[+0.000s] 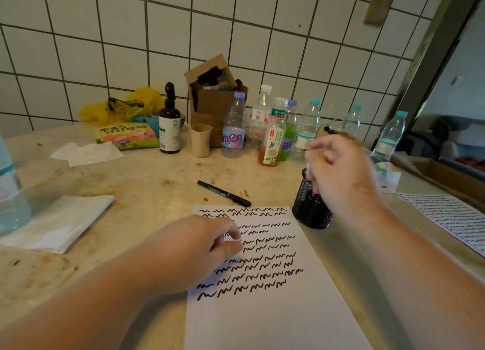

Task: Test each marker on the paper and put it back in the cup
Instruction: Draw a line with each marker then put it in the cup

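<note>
At nine o'clock, a clear water bottle (pixel 10 192) stands at the edge of view beside a folded white cloth (pixel 60 221) on the stained desk (pixel 147 181). Toward eleven o'clock lie a yellow bag (pixel 120 105), a snack packet (pixel 126 137) and a brown spray bottle (pixel 169 121). At centre, the left hand (pixel 202 247) rests palm-down on the upper left part of the paper (pixel 267 310) — its grip loosely curled, fingertips on the sheet, holding nothing. The paper carries rows of black scribbles. Just beyond its top edge, at twelve o'clock, a black marker (pixel 223 193) lies capped on the desk, apart from both hands. Behind it stand a beige cup (pixel 200 141), an open cardboard box (pixel 212 97) and a row of plastic bottles (pixel 275 131). At two o'clock, the black mesh cup (pixel 309 205) sits just beside the paper's top right corner. The right hand (pixel 341 176) hovers over its mouth, blurred — its grip pinched around a pale slender object, too smeared to identify. At three o'clock lies a second scribbled sheet (pixel 451 218).
</note>
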The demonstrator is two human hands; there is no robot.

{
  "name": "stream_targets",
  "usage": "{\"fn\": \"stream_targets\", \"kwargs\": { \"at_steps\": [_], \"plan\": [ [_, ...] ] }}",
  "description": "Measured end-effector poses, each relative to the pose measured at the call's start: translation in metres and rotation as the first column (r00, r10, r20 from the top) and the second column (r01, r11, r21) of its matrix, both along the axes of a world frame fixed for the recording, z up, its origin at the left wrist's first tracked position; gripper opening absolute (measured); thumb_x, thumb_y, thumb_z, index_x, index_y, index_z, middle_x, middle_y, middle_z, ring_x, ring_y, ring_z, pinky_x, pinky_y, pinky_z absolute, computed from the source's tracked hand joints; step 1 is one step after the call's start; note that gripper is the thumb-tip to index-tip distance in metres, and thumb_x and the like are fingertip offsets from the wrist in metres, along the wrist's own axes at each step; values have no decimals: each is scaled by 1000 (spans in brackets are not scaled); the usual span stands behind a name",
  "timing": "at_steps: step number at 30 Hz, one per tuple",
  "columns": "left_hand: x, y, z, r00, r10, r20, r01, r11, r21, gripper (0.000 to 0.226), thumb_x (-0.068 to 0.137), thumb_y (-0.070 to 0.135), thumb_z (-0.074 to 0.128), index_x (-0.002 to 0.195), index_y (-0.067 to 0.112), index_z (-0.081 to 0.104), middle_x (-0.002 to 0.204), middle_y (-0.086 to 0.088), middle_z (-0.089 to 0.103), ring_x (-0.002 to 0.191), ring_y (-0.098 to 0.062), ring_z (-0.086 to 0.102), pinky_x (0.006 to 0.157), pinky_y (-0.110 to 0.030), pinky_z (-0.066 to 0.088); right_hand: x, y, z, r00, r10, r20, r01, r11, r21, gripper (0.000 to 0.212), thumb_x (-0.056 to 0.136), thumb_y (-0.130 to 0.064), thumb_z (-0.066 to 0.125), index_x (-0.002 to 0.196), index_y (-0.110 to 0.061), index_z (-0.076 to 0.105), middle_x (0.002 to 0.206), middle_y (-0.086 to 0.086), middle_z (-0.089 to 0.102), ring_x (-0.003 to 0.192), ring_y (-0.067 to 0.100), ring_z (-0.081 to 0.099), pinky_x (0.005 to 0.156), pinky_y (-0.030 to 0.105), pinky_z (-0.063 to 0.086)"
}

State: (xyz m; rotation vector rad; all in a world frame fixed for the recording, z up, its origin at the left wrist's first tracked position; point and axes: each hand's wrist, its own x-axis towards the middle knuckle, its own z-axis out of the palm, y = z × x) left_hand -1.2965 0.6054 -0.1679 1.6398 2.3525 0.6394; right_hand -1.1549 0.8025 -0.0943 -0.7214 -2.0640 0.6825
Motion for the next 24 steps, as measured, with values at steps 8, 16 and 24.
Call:
{"fn": "stream_targets", "kwargs": {
  "at_steps": [8,16,24],
  "plan": [
    [-2,2,2,999,-19,-26,19,1000,-8,21,96,55,46,110,45,58,74,7,64,66,-9,59,58,-25,46,-84,-10,-46,839,131,529,-150,989,-7,16,95,-23,64,108,-23,72,111,-3,71,102,16,64,89,30,51],
    [-4,5,0,997,-39,-65,38,999,-15,24,98,52,45,115,40,59,77,11,64,64,-2,54,57,-23,39,-121,-7,-69,754,-11,657,-62,994,88,34,93,-26,67,127,-24,61,119,2,68,109,24,63,95,40,53],
    [-3,2,2,998,-32,-54,32,999,-9,24,99,49,45,114,38,60,71,10,61,63,-2,55,56,-22,38,-98,-19,-52,712,-35,701,-58,992,109,28,88,-33,67,114,-22,70,104,1,71,97,22,64,80,33,54]
  ]
}}
